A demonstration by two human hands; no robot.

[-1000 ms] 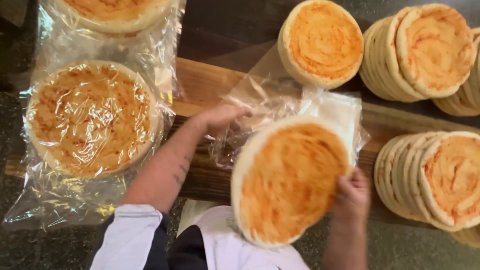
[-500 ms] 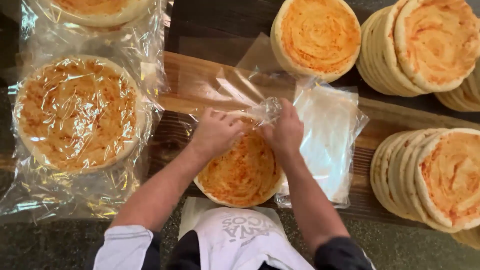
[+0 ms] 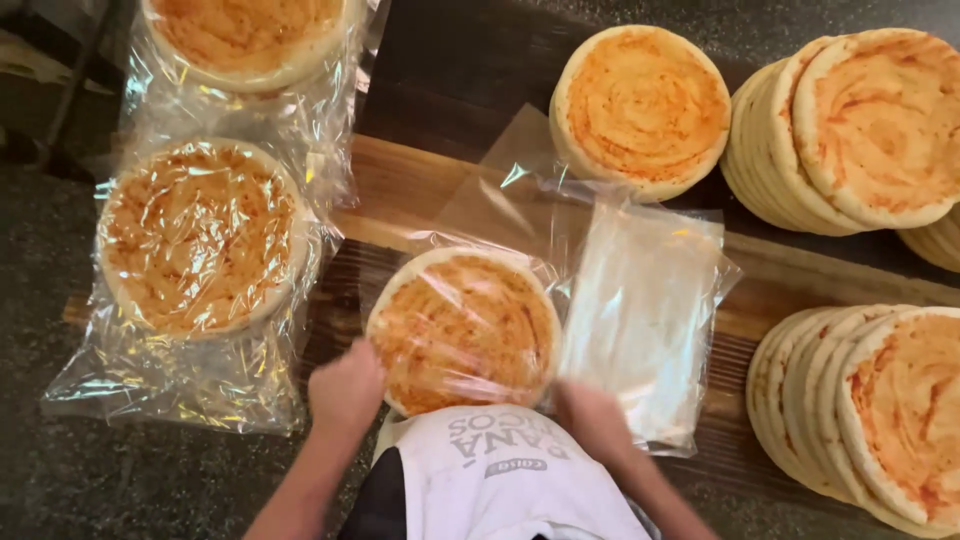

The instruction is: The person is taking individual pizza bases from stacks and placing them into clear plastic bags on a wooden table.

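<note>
A round pizza base with orange-red sauce point(image 3: 463, 328) lies inside a clear plastic bag on a wooden board point(image 3: 400, 190) in front of me. My left hand point(image 3: 345, 388) grips the bag's near left edge beside the base. My right hand point(image 3: 592, 420) is blurred at the bag's near right corner, touching the plastic next to a stack of empty clear bags point(image 3: 645, 320).
Two bagged sauced bases point(image 3: 200, 235) point(image 3: 245, 35) lie at the left. An unbagged base point(image 3: 642, 108) sits at the back, with leaning rows of sauced bases at the upper right point(image 3: 865, 125) and lower right point(image 3: 880, 410). Dark speckled counter surrounds the board.
The base went from my right hand's grip outside the bag to inside it on the board. Both hands moved from the bag's far opening to its near edge.
</note>
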